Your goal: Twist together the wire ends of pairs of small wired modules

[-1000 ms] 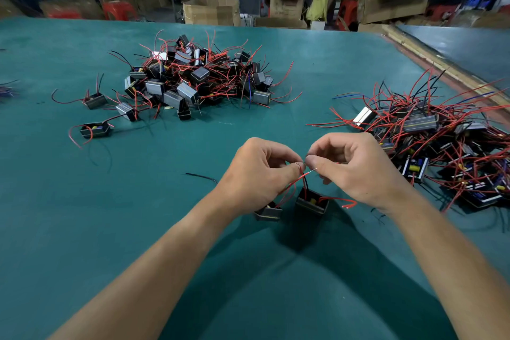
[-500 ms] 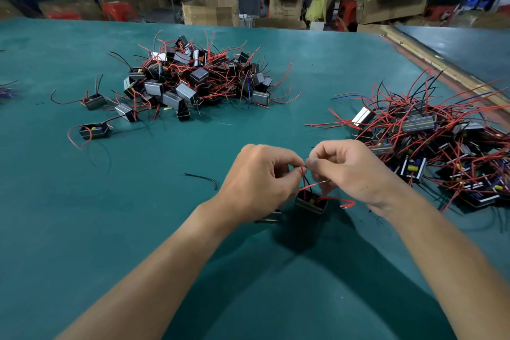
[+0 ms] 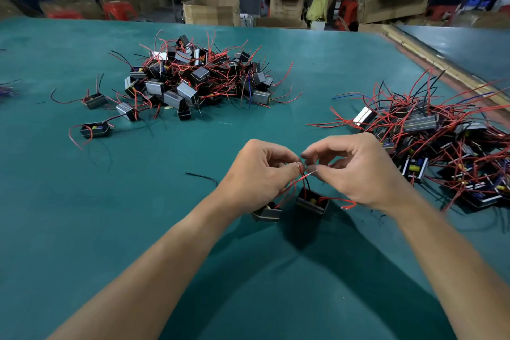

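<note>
Red wire ends [image 3: 304, 174] meet between a worker's fingertips, left hand [image 3: 259, 174] and right hand [image 3: 358, 171] both pinching them just above two small modules [image 3: 311, 203] low over the green surface [image 3: 138, 229]. A slack pinch, or the modules' tug, could pull the bare strands apart untwisted.

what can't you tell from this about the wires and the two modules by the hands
- Head view: where the wire ends meet, pinched between left hand and right hand; twisted or not, the hands hide it.
- Left module: top hidden under the left hand.
- Right pile: cut off by the frame edge.
</note>
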